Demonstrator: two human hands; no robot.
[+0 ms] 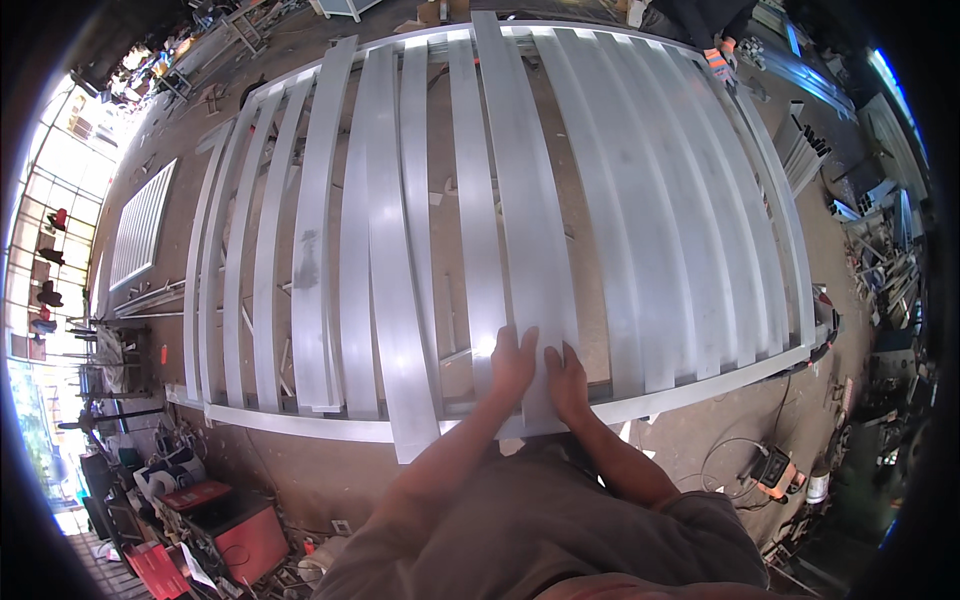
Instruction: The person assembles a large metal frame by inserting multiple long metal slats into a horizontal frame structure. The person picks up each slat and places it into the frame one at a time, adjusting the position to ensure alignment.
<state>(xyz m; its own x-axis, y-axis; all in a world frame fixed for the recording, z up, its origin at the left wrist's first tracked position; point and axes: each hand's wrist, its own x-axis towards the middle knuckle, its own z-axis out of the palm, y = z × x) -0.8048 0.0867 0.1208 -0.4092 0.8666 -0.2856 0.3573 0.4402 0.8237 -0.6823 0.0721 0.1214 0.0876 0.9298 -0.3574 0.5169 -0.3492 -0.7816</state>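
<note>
A wide, flat silver metal slat [535,240] runs away from me across a large metal frame [660,403], its far end sticking out past the far rail. Both my hands are on its near part. My left hand [513,362] is closed over its left edge, and my right hand [567,383] grips by its right edge, close beside the left. Undersides of the fingers are hidden. Left of it lies a narrower slat [470,190]. Another loose slat [395,240] overhangs the near rail. On the right, several slats [665,210] sit close together.
Another person's hand [727,47], with an orange-banded sleeve, is at the frame's far right corner. A red box [240,540] stands at lower left. An orange-and-black tool [775,470] with a cable lies at lower right. Metal tubes [805,155] are stacked beyond the right side.
</note>
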